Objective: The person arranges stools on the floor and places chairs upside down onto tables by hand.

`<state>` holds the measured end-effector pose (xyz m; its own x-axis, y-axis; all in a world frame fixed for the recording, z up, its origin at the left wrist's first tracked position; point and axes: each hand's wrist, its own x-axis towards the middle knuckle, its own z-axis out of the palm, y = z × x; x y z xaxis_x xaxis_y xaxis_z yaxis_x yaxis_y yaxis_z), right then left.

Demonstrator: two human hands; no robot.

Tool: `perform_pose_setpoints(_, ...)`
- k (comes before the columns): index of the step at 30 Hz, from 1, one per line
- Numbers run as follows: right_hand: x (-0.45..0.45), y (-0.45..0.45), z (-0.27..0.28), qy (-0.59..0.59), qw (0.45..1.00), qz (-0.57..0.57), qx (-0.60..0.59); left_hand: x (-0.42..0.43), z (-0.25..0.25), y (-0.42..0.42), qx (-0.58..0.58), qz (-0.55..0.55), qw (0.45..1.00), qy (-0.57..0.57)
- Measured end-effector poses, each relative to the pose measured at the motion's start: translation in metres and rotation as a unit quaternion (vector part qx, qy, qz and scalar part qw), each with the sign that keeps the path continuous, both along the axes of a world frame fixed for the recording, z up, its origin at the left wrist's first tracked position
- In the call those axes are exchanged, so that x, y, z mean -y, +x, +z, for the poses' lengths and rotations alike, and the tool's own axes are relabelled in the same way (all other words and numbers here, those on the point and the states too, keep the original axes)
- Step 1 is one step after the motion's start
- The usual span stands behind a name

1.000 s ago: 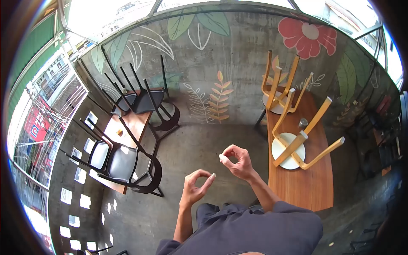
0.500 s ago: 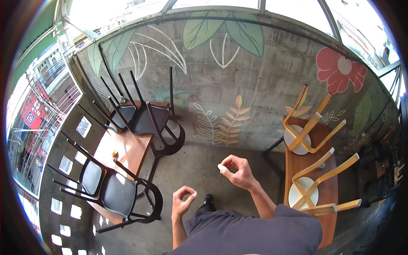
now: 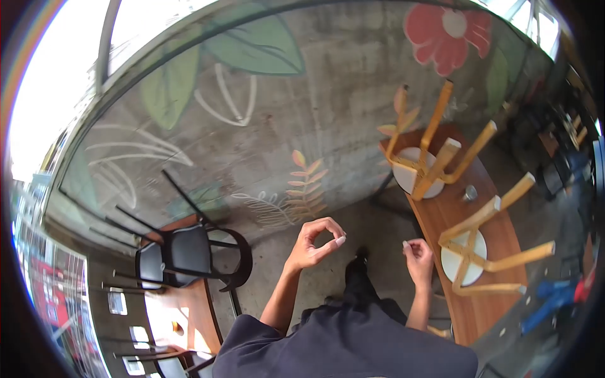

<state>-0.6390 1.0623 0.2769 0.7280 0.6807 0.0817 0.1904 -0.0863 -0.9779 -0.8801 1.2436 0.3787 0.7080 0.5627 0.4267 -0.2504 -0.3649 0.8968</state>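
Observation:
My left hand is held out in front of me, thumb and fingers curled into a ring with nothing visible inside it. Closer to the right-hand table, my right hand has its thumb and fingertips pinched together, and no object shows in it. Neither hand touches furniture. Nearest my right hand is an upturned wooden stool with a white round seat, on the wooden table. A second upturned stool sits farther back on that table, with a small clear glass beside it.
Black upturned chairs rest on the left table, which also bears a small orange-yellow object. A painted concrete wall closes the far side. My dark shoe is on the grey floor between the tables. A blurred blue-and-red shape is at right.
My view has swung right and tilted, bringing the right table nearer the middle. My left hand has moved forward, while my right hand has drawn back and its ring of fingers has narrowed.

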Motion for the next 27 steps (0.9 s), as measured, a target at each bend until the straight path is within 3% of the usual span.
perform_pose_setpoints(1,-0.006,0.003,0.001,-0.019,1.0,-0.017,-0.007,0.002,-0.014,0.024,0.004,-0.036,0.999,-0.04)
perform_pose_setpoints(5,-0.082,0.028,0.004,-0.001,0.999,-0.032,0.008,-0.003,-0.025,0.092,-0.097,-0.175,0.98,-0.013)
perform_pose_setpoints(7,-0.118,0.044,0.007,-0.005,0.999,-0.04,-0.016,-0.027,-0.026,0.106,-0.12,-0.195,0.973,-0.037)
perform_pose_setpoints(8,-0.136,0.053,0.011,0.005,0.99,-0.13,0.046,-0.042,-0.025,0.111,-0.135,-0.206,0.968,-0.048)
perform_pose_setpoints(9,-0.151,0.067,0.014,0.015,0.969,-0.219,0.112,-0.06,-0.03,0.115,-0.145,-0.195,0.967,-0.077)
perform_pose_setpoints(10,-0.166,0.084,0.014,0.013,0.968,-0.226,0.11,-0.081,-0.04,0.119,-0.147,-0.202,0.965,-0.076)
perform_pose_setpoints(12,-0.186,0.119,0.004,-0.019,0.924,-0.338,0.176,-0.119,-0.057,0.128,-0.153,-0.09,0.98,-0.087)
perform_pose_setpoints(14,-0.201,0.158,-0.025,-0.045,0.927,-0.343,0.149,-0.151,-0.055,0.141,-0.156,-0.052,0.982,-0.096)
perform_pose_setpoints(18,-0.22,0.2,-0.092,0.055,0.957,-0.28,0.061,-0.19,-0.053,0.165,-0.105,0.044,0.984,-0.134)
perform_pose_setpoints(23,-0.23,0.192,-0.094,0.113,0.937,-0.328,0.031,-0.211,-0.081,0.176,-0.094,0.019,0.976,-0.195)
perform_pose_setpoints(27,-0.236,0.183,-0.087,0.072,0.933,-0.35,0.054,-0.222,-0.092,0.166,-0.111,-0.042,0.966,-0.229)
